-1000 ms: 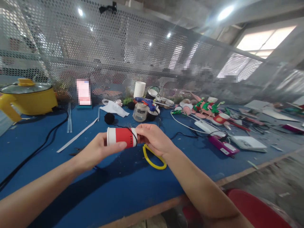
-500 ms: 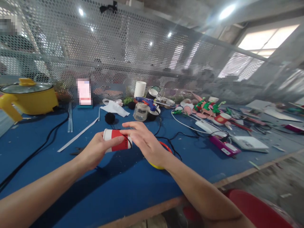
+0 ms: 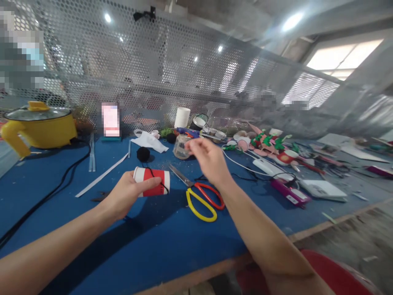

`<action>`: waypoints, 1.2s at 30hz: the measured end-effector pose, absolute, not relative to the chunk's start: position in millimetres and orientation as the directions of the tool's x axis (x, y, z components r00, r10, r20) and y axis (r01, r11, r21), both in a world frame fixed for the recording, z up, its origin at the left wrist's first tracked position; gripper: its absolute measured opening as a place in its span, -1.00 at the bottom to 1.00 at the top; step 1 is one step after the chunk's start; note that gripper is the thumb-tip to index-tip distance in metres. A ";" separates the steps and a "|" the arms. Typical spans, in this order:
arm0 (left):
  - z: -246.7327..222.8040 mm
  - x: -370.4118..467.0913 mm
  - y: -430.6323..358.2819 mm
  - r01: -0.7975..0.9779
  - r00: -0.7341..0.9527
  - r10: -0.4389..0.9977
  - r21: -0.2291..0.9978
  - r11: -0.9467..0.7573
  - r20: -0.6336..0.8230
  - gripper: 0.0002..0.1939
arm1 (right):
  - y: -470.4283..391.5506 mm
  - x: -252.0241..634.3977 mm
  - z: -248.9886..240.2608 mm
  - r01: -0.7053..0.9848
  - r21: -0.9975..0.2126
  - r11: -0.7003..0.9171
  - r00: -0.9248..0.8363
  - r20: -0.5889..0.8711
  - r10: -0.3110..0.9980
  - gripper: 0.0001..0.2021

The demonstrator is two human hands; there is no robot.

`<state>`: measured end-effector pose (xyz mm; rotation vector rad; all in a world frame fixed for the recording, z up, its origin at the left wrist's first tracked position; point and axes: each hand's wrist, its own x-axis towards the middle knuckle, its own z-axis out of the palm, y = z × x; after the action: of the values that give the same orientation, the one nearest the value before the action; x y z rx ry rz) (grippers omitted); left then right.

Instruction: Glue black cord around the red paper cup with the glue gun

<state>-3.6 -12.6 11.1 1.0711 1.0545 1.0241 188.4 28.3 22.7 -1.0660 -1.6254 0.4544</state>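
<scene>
My left hand [image 3: 129,190] is closed around a red-and-white paper cup [image 3: 157,189] lying on its side above the table. A black yarn strand [image 3: 151,169] passes over the cup under my thumb, near a black yarn ball [image 3: 143,154]. My right hand [image 3: 210,159] is raised in front of a glass jar [image 3: 181,147] and a blue glue gun [image 3: 190,133], with loosely bent fingers and nothing visible in them. Beneath it are scissors [image 3: 201,205] with one yellow and one red handle loop, lying on the blue table.
A yellow electric pot [image 3: 52,129] stands at the left, its black cord running forward. White strips [image 3: 102,174] and pliers [image 3: 100,196] lie nearby. A phone [image 3: 110,119] stands at the back. Green and pink craft pieces [image 3: 267,141], cables and a purple box [image 3: 290,192] fill the right.
My right hand has left the cup and yarn and moved up and right toward the jar and glue gun, uncovering the scissors. My left hand still holds the cup in nearly the same place.
</scene>
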 end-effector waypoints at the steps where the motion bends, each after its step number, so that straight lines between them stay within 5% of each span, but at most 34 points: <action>1: 11.3 -4.3 -11.9 -0.106 0.184 0.972 0.980 0.167 -0.146 -0.90 | 41.3 196.9 27.5 0.479 -0.720 0.502 0.088 0.609 0.788 -0.79; 3: 11.6 -5.6 -10.8 -0.074 0.185 0.974 0.986 0.150 -0.134 -0.89 | 68.6 212.9 36.5 0.644 -0.673 0.364 0.234 0.626 0.744 -0.84; 5: 11.6 -6.5 -10.2 -0.036 0.178 0.977 0.991 0.128 -0.119 -0.88 | 93.2 224.4 42.3 0.699 -0.703 0.130 0.321 0.471 0.822 -0.85; 14: 11.9 -8.9 -10.1 0.062 0.183 0.979 0.995 0.073 -0.084 -0.81 | 132.7 220.5 23.3 0.499 -0.858 -0.125 0.238 -0.003 0.971 -0.78; 19: 12.8 -8.3 -9.2 0.016 0.171 0.982 0.997 0.081 -0.083 -0.81 | 132.7 215.7 9.4 0.398 -0.915 -0.065 0.281 0.054 0.958 -0.79; 26: 12.9 -11.9 -8.2 0.038 0.144 0.988 0.998 0.046 -0.051 -0.76 | 102.8 208.4 20.4 0.239 -0.947 0.214 0.255 0.274 0.927 -0.89; 31: 21.5 -13.8 -8.2 0.008 0.124 0.990 0.998 0.062 -0.063 -0.80 | 38.6 202.3 39.8 0.150 -0.913 0.379 -0.027 0.380 0.925 -0.84; 36: 30.6 -14.5 -9.0 -0.114 0.136 0.985 0.986 0.123 -0.107 -0.95 | -9.3 199.7 39.4 0.188 -0.922 0.338 -0.167 0.309 0.936 -0.87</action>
<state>-14.5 -9.0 30.6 1.0952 1.0783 1.0860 199.7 -9.3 39.4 -1.0389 -1.6046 0.9402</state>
